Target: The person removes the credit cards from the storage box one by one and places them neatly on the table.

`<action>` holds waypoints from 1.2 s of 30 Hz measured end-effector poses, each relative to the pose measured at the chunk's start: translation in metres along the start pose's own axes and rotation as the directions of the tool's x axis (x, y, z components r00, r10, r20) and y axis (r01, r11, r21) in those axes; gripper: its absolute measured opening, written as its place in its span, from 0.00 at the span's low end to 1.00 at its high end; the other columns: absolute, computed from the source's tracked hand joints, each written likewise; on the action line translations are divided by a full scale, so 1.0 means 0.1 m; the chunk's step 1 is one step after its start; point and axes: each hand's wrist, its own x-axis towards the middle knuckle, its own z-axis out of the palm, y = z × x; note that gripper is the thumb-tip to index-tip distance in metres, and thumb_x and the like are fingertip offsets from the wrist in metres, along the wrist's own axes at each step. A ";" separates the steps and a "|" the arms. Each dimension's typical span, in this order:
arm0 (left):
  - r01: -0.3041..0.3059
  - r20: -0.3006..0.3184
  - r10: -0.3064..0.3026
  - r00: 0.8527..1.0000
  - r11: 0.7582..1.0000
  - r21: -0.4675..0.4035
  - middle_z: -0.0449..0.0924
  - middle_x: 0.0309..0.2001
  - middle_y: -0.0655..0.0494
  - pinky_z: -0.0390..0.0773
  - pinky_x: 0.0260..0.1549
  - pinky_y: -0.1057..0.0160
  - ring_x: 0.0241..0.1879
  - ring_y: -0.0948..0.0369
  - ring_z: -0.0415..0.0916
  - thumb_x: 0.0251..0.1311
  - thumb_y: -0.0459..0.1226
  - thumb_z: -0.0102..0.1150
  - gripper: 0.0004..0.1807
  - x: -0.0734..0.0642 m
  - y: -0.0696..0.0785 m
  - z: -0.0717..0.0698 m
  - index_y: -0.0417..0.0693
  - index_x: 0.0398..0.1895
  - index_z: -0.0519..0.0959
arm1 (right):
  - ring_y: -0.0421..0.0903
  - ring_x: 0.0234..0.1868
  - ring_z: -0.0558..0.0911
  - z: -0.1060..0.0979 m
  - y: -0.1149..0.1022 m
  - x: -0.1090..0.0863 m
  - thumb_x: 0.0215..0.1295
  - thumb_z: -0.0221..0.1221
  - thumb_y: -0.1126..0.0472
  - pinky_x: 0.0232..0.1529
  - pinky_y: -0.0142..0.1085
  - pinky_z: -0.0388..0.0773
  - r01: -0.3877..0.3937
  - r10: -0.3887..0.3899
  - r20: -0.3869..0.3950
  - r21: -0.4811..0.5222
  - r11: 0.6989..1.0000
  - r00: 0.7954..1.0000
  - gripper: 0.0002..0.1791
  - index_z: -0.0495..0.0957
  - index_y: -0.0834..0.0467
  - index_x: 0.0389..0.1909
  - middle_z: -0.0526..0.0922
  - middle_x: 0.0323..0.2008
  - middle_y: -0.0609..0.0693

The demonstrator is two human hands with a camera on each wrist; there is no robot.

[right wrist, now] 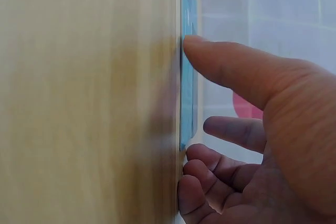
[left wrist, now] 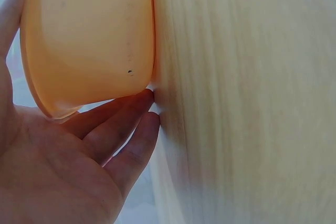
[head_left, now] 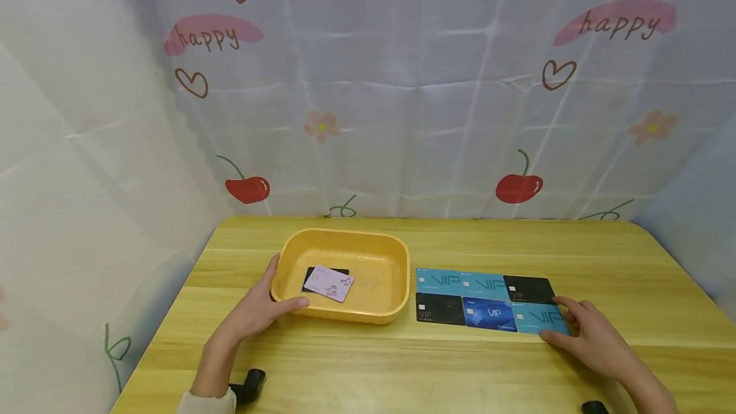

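My left hand (head_left: pixel 253 313) holds the left end of a yellow plastic basin (head_left: pixel 368 318), thumb at its front rim. In the left wrist view, the fingertips (left wrist: pixel 146 98) meet the basin's lower corner by the tabletop. Inside the basin a pale pink VIP card (head_left: pixel 330 283) overlaps a black card (head_left: pixel 307 276). My right hand (head_left: pixel 592 337) is at the right end of two rows of VIP cards. Its thumb touches the near edge of the lower-right teal card (head_left: pixel 540 318); the index finger reaches the right end of the upper black card (head_left: pixel 530 289). Its other fingers bend loosely beside the cards.
Teal cards (head_left: pixel 438 280) (head_left: pixel 482 285), a black card (head_left: pixel 439 309) and a blue card (head_left: pixel 490 315) complete the flat block on the wooden table (head_left: pixel 402 369). A patterned curtain (head_left: pixel 397 145) hangs behind. Black fittings (head_left: pixel 250 386) (head_left: pixel 594 407) lie beside the wrists.
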 end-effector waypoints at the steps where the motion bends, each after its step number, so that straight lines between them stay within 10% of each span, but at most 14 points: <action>1: 0.004 0.001 -0.004 1.000 1.000 0.001 0.40 0.78 0.40 0.48 0.68 0.39 0.72 0.44 0.48 0.56 0.49 0.71 0.64 0.00 0.00 0.00 0.45 0.79 0.31 | 0.55 0.38 0.70 0.00 0.00 0.00 0.57 0.68 0.40 0.39 0.50 0.73 -0.002 0.002 0.003 0.000 1.000 1.000 0.49 0.65 0.77 0.61 0.73 0.39 0.60; 18: 0.009 0.006 -0.009 1.000 1.000 -0.014 0.40 0.78 0.41 0.48 0.67 0.39 0.72 0.45 0.49 0.56 0.50 0.71 0.64 -0.01 0.00 0.00 0.47 0.79 0.31 | 0.55 0.39 0.76 -0.07 -0.18 -0.07 0.67 0.63 0.47 0.38 0.49 0.77 -0.003 0.010 -0.095 0.073 0.997 0.995 0.39 0.66 0.76 0.61 0.77 0.41 0.62; 25: 0.013 0.004 -0.013 1.000 1.000 -0.012 0.45 0.77 0.41 0.52 0.66 0.39 0.69 0.45 0.55 0.55 0.50 0.71 0.64 -0.01 0.02 -0.01 0.51 0.80 0.32 | 0.52 0.37 0.76 -0.08 -0.45 -0.15 0.65 0.66 0.60 0.30 0.32 0.76 0.121 -0.085 -0.321 0.091 0.988 0.943 0.23 0.76 0.71 0.54 0.79 0.39 0.57; 36: 0.023 0.010 -0.023 1.000 1.000 -0.007 0.40 0.78 0.41 0.49 0.67 0.39 0.71 0.44 0.50 0.56 0.50 0.71 0.64 0.00 0.02 -0.01 0.47 0.79 0.30 | 0.41 0.35 0.78 -0.04 -0.95 -0.15 0.60 0.69 0.64 0.32 0.34 0.80 0.290 -0.229 -0.431 0.081 0.954 0.873 0.17 0.81 0.63 0.50 0.80 0.37 0.49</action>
